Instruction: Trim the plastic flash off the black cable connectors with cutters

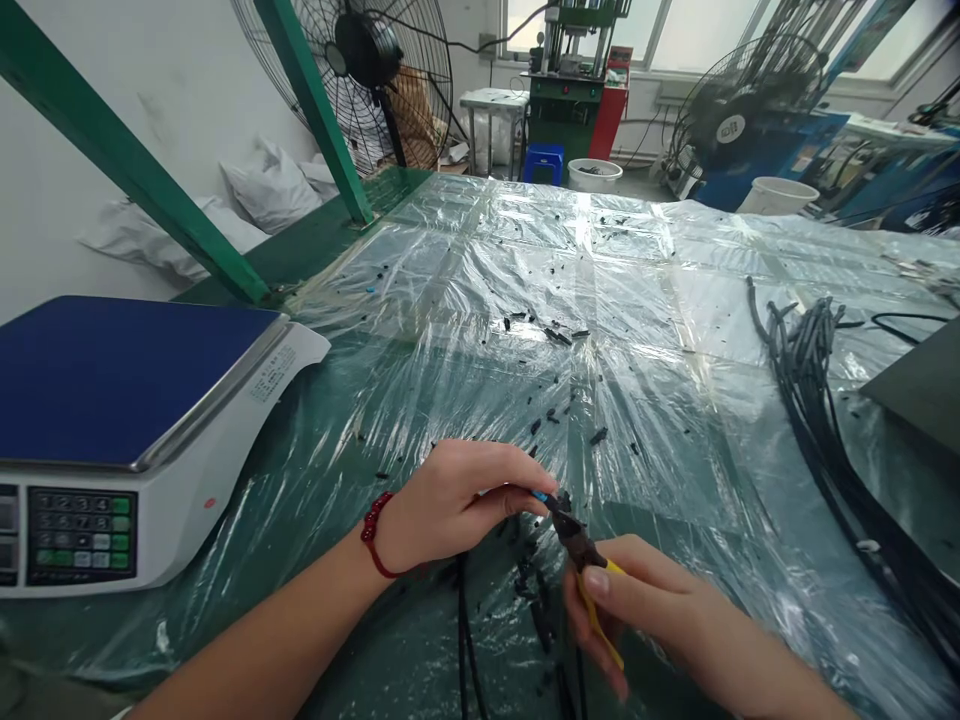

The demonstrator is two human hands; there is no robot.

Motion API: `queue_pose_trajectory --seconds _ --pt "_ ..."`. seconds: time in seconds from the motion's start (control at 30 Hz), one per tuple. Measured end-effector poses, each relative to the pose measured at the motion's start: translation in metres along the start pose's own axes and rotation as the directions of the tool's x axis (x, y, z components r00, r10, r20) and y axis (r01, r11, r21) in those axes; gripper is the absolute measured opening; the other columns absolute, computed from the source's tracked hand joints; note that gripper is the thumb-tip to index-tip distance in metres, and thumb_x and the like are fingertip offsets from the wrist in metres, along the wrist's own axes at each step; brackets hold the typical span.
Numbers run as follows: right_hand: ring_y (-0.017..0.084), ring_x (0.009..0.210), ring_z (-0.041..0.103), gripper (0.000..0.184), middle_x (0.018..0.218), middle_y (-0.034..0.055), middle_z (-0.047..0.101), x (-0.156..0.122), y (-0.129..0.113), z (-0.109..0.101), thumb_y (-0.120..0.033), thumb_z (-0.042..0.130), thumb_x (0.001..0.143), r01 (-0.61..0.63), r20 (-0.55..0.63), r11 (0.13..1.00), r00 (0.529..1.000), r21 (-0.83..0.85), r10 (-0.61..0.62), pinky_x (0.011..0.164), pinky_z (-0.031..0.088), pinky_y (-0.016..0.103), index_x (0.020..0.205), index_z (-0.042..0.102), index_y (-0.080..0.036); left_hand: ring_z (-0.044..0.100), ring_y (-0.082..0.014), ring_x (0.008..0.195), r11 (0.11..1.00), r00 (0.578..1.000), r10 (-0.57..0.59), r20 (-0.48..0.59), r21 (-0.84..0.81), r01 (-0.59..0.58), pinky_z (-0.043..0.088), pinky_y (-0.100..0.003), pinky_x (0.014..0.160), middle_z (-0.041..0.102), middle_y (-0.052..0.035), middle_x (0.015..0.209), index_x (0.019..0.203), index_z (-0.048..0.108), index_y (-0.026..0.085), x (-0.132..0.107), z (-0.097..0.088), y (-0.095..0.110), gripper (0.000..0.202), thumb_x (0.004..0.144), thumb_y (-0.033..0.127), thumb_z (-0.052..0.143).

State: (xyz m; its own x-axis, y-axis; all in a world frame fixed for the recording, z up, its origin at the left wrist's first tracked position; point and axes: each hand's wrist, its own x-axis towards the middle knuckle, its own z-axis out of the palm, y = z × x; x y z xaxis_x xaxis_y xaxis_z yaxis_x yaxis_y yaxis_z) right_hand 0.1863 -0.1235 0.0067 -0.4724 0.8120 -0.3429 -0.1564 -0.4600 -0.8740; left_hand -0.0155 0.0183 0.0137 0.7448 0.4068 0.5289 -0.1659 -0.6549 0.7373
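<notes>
Left of the pliers (579, 548), the left hand (457, 500) pinches a blue-showing cable end (541, 495); the right hand (645, 590) grips the pliers, best kept square to it.

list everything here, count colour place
plastic-covered table: one, green, centre
scraps: many, black, table
cable bundle: one, black, right
cables: several, black, front
scale: one, white and blue, left
posts: two, green, left
sacks: several, white, left
fans: two, dark, rear
machine: one, green, rear
cabinet: one, red, rear
stool: one, blue, rear
buckets: two, white, rear
pliers: one, yellow and dark, front
held piece: one, partly blue, front
bracelet: one, red, left wrist
left hand: one, holding piece
right hand: one, holding pliers
</notes>
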Motion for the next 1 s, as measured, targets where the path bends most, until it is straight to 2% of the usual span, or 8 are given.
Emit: queue_pose_trajectory --seconds 0.1,0.2,0.33,0.5,0.6,0.77,0.93,1.0 --pt "0.014 0.065 0.052 0.045 0.071 -0.0019 0.052 -0.005 -0.004 0.004 -0.058 0.050 0.099 -0.082 -0.120 0.988 0.990 -0.128 0.067 0.066 0.042 0.028 0.083 0.058 -0.017 0.076 -0.0219 0.092 0.949 0.969 0.241 0.053 0.197 -0.247 0.063 -0.031 0.083 0.077 -0.0132 0.096 0.108 0.067 0.013 0.003 -0.005 -0.003 0.017 0.094 0.006 0.063" --pt "0.016 0.068 0.053 0.047 0.074 -0.0012 0.054 -0.008 -0.002 0.006 -0.063 0.048 0.098 -0.144 -0.166 0.969 0.980 -0.203 0.110 0.068 0.043 0.030 0.085 0.058 -0.019 0.071 -0.0216 0.084 0.854 0.931 0.330 0.157 0.370 -0.365 0.061 -0.034 0.081 0.073 -0.0109 0.085 0.100 0.064 0.013 0.008 -0.010 -0.002 0.007 0.097 0.011 0.058" --pt "0.019 0.077 0.058 0.049 0.083 0.0008 0.061 -0.015 0.001 0.007 -0.065 0.046 0.098 -0.214 -0.238 0.928 0.961 -0.304 0.144 0.075 0.045 0.032 0.092 0.062 -0.020 0.061 -0.0201 0.075 0.756 0.916 0.317 0.246 0.518 -0.400 0.055 -0.036 0.073 0.067 -0.0063 0.076 0.094 0.061 0.016 0.010 -0.012 0.000 0.013 0.102 0.022 0.052" --pt "0.025 0.094 0.061 0.050 0.102 0.0052 0.066 -0.021 0.000 0.012 -0.066 0.043 0.098 -0.275 -0.358 0.844 0.928 -0.460 0.106 0.081 0.045 0.035 0.108 0.063 -0.021 0.049 -0.0159 0.064 0.720 0.919 0.331 0.215 0.571 -0.393 0.046 -0.032 0.065 0.059 -0.0006 0.066 0.086 0.057 0.018 0.007 -0.007 -0.001 0.018 0.103 0.023 0.051" --pt "0.026 0.097 0.062 0.048 0.102 0.0054 0.066 -0.018 -0.002 0.015 -0.065 0.038 0.100 -0.233 -0.353 0.774 0.936 -0.589 0.013 0.081 0.045 0.035 0.107 0.062 -0.024 0.044 -0.0152 0.059 0.726 0.923 0.329 0.201 0.571 -0.383 0.040 -0.032 0.060 0.056 0.0004 0.063 0.083 0.054 0.019 0.005 -0.004 0.000 0.020 0.103 0.024 0.050" --pt "0.020 0.069 0.059 0.035 0.082 0.0034 0.063 -0.009 -0.002 0.016 -0.043 0.031 0.105 -0.134 -0.282 0.540 0.938 -0.831 -0.201 0.062 0.038 0.032 0.086 0.052 -0.022 0.036 -0.0150 0.055 0.769 0.934 0.320 0.162 0.531 -0.355 0.032 -0.032 0.055 0.049 0.0012 0.059 0.079 0.049 0.019 0.004 0.001 -0.001 0.025 0.103 0.022 0.046" --pt "0.019 0.063 0.055 0.014 0.075 0.0017 0.057 -0.003 0.005 0.009 -0.021 0.043 0.097 -0.095 -0.188 0.206 0.845 -0.974 -0.500 0.056 0.032 0.029 0.083 0.045 -0.023 0.029 -0.0142 0.051 0.848 0.960 0.270 0.074 0.454 -0.273 0.026 -0.031 0.051 0.039 0.0031 0.057 0.075 0.044 0.021 0.001 0.008 -0.001 0.028 0.103 0.020 0.044" --pt "0.020 0.063 0.055 0.011 0.075 0.0019 0.056 -0.002 0.006 0.007 -0.019 0.045 0.094 -0.095 -0.166 0.155 0.816 -0.983 -0.554 0.056 0.033 0.030 0.084 0.045 -0.023 0.029 -0.0142 0.052 0.868 0.969 0.236 0.069 0.433 -0.243 0.025 -0.031 0.051 0.038 0.0028 0.059 0.075 0.044 0.021 0.000 0.008 0.000 0.028 0.103 0.020 0.043"
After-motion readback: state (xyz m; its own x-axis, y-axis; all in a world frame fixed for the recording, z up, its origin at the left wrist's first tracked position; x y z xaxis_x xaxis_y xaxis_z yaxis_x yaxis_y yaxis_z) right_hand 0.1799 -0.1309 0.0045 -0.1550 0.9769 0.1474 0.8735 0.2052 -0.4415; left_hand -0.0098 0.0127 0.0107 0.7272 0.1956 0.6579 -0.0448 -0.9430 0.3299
